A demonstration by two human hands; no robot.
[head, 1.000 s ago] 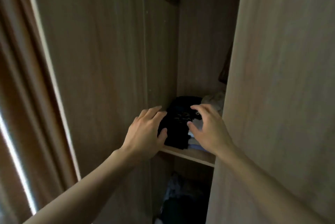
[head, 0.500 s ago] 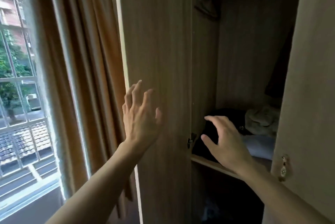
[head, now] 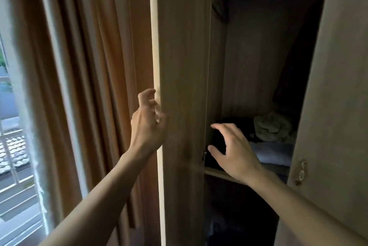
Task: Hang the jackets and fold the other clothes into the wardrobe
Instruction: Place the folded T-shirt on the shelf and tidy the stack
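My worry is the right hand [head: 235, 152]. It hangs spread and empty in the wardrobe opening, just in front of the shelf [head: 215, 173] and close to the latch [head: 203, 155] on the left door [head: 183, 66]. The left hand [head: 147, 124] has its fingers curled round that door's outer edge, with the thumb on its face. If I swing the door shut from here, it could nip the right fingers against the frame.

The folded clothes are on the shelf: a black garment [head: 253, 132] at the front left, a grey-green bundle [head: 272, 126] behind it, and a pale blue stack [head: 274, 154] beside it. The black garment lies close to the shelf's front edge, so I judge a closing door might catch or drag it and undo the fold. A hanger [head: 219, 4] hangs high in the dark. I can't make out any jacket on it.

A second ago both hands were on the black garment. Half a second ago the left hand lay flat and straight-fingered on the door's face, and now it hooks the edge. The right hand has barely changed its pose. My view has swung left, taking in the curtain [head: 95, 66].
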